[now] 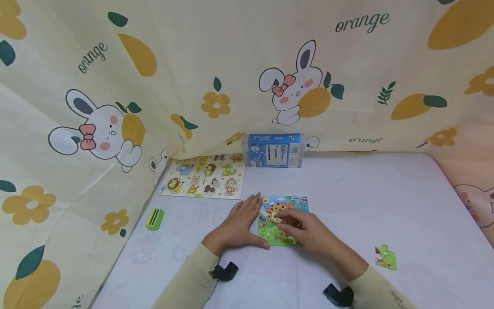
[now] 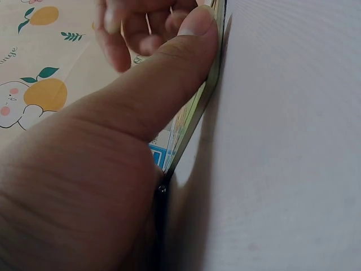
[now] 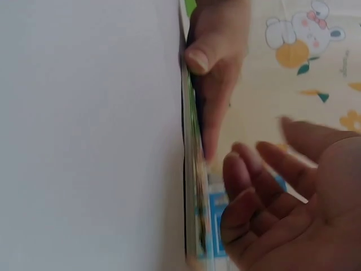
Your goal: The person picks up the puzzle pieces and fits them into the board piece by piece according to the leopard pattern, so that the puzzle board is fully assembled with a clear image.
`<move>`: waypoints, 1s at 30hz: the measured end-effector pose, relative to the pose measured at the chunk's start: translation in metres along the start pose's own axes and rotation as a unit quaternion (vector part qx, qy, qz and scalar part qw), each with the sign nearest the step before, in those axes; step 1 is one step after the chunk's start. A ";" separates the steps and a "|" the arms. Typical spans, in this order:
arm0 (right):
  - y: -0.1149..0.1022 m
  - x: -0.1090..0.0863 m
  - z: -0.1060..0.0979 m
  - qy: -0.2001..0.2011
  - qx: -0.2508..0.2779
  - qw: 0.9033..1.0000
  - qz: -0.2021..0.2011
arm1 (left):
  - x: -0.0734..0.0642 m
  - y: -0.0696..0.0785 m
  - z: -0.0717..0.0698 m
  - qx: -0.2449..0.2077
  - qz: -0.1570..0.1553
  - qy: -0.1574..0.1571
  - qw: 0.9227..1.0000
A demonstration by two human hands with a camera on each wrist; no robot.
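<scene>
In the head view, a square jigsaw puzzle (image 1: pixel 270 237) with a spotted leopard on a green meadow lies on the white table. My left hand (image 1: pixel 240 226) rests at its left side, fingers straight along the edge and thumb on its lower left corner. Over the puzzle's right half hovers my right hand (image 1: pixel 308 231), with fingers loosely bent and nothing visible between them. The right wrist view shows those fingers apart from the puzzle (image 3: pixel 197 164). Part of the picture is hidden under the right hand. One loose puzzle piece (image 1: pixel 387 258), mostly green, lies off to the right.
A sheet of animal pictures (image 1: pixel 202 178) lies at the back left. Next to it a blue box in clear packaging (image 1: pixel 275 150) stands against the printed curtain (image 1: pixel 239 64). A green block with colored stripes (image 1: pixel 155 219) sits near the table's left edge.
</scene>
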State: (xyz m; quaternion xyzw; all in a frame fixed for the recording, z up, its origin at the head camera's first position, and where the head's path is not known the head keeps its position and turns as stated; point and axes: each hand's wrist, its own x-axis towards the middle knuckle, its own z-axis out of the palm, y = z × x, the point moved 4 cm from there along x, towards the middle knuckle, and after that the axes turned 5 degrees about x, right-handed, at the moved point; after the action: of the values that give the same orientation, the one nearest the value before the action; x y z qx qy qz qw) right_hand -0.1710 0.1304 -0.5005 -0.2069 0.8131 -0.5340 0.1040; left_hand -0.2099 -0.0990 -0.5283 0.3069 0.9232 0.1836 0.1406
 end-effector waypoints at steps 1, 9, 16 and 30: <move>0.001 -0.004 -0.004 0.006 0.009 1.000 -0.002 | 0.000 0.000 0.000 0.001 0.000 0.000 1.000; 0.010 -0.035 -0.040 0.017 0.137 0.989 -0.058 | 0.000 0.000 0.000 0.001 -0.002 0.001 1.000; 0.021 -0.062 -0.073 0.013 0.191 0.977 -0.089 | 0.000 0.001 0.001 0.002 -0.009 -0.005 1.000; 0.046 -0.114 -0.132 0.021 0.307 0.931 -0.196 | 0.000 0.000 0.001 0.004 -0.009 -0.006 1.000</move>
State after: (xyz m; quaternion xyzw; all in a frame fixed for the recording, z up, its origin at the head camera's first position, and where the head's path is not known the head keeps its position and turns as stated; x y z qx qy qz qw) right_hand -0.1311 0.3058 -0.4947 -0.3091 0.5550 -0.7714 0.0382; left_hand -0.2096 -0.0989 -0.5297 0.3006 0.9258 0.1764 0.1463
